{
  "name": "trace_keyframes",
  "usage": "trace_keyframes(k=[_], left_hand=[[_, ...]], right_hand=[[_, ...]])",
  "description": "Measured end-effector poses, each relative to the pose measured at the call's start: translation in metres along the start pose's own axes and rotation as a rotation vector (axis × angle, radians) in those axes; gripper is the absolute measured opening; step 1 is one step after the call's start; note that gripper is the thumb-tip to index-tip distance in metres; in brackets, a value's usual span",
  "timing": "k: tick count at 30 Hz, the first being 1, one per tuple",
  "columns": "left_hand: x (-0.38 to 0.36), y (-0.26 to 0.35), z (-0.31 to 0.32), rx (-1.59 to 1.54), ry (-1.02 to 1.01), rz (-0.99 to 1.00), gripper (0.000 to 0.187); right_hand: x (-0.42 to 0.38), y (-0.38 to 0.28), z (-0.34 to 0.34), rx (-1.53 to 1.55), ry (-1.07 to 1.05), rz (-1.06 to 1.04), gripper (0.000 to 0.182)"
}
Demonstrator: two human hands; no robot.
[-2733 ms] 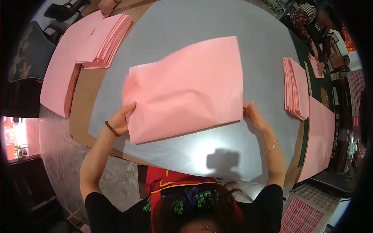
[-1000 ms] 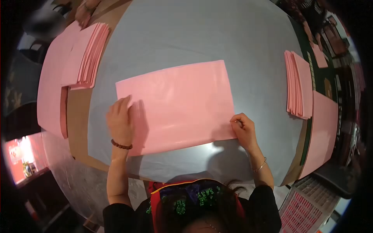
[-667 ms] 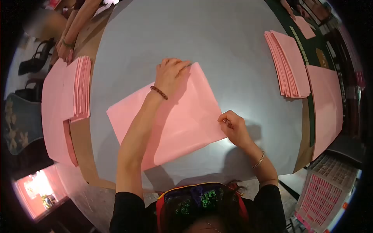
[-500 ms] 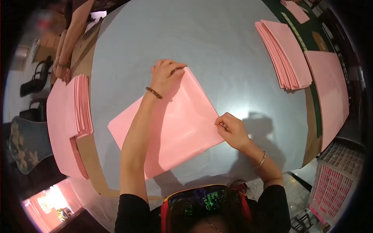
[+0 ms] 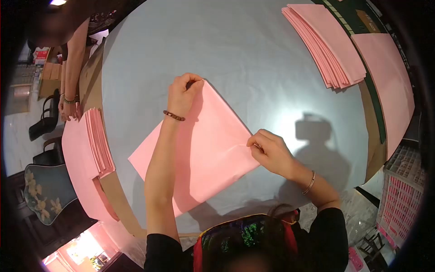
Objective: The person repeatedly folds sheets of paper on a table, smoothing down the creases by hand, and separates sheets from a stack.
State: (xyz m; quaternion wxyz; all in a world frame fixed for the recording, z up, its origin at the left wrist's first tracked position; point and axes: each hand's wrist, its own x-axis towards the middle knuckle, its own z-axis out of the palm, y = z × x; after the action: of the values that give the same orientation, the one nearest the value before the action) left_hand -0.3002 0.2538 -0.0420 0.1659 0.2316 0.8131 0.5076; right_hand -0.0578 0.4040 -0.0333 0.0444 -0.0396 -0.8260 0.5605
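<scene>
A folded pink sheet [image 5: 213, 149] lies at an angle on the grey-blue table top [image 5: 195, 41] in front of me. My left hand [image 5: 183, 93], with a beaded bracelet at the wrist, pinches its far corner between thumb and fingers. On the near right, my right hand [image 5: 272, 152] is closed on the sheet's right edge, fingers curled under. The edge between both hands runs straight and looks doubled over. My left forearm crosses above the sheet and hides part of its left side.
A stack of folded pink sheets [image 5: 324, 45] lies at the far right, with a larger pink sheet [image 5: 385, 86] beyond it. More folded pink sheets [image 5: 97, 140] sit on the left edge, near another person's hands [image 5: 70, 109]. A plastic crate [image 5: 401, 195] stands at lower right.
The view has shifted slightly. My left fingers have closed into a tighter pinch at the far corner, while my right hand keeps its grip on the edge.
</scene>
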Motion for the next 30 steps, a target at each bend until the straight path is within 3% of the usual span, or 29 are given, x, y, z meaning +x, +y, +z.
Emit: trace_keyframes(k=[5,8,10,13,16,20,22,25,30], left_hand=[[-0.001,-0.002,0.011,0.356,0.143,0.168,0.005],[-0.002,-0.005,0.017,0.477,0.201,0.208,0.005],[-0.002,-0.006,0.019,0.499,0.214,0.215,0.005],[-0.003,-0.010,0.019,0.509,0.231,0.236,0.005],[-0.004,-0.012,0.017,0.482,0.225,0.262,0.005],[-0.006,-0.011,0.016,0.441,0.202,0.245,0.005],[-0.005,-0.012,0.016,0.440,0.213,0.242,0.006],[-0.006,-0.010,0.016,0.417,0.221,0.219,0.006],[-0.003,-0.012,0.016,0.422,0.225,0.203,0.006]], right_hand=[[0.001,-0.001,-0.001,-0.020,-0.002,0.013,0.010],[0.001,-0.007,-0.005,-0.005,-0.023,0.069,0.018],[-0.001,-0.016,-0.009,0.073,-0.062,0.198,0.034],[-0.010,-0.021,-0.009,0.073,0.052,0.031,0.047],[-0.018,-0.033,-0.016,0.041,0.056,0.095,0.052],[-0.032,-0.029,-0.015,-0.106,0.013,0.167,0.048],[-0.033,-0.029,-0.013,-0.448,0.009,0.093,0.035],[-0.039,-0.017,-0.006,-0.316,0.075,0.159,0.020],[-0.043,-0.009,-0.001,-0.344,0.121,0.082,0.015]])
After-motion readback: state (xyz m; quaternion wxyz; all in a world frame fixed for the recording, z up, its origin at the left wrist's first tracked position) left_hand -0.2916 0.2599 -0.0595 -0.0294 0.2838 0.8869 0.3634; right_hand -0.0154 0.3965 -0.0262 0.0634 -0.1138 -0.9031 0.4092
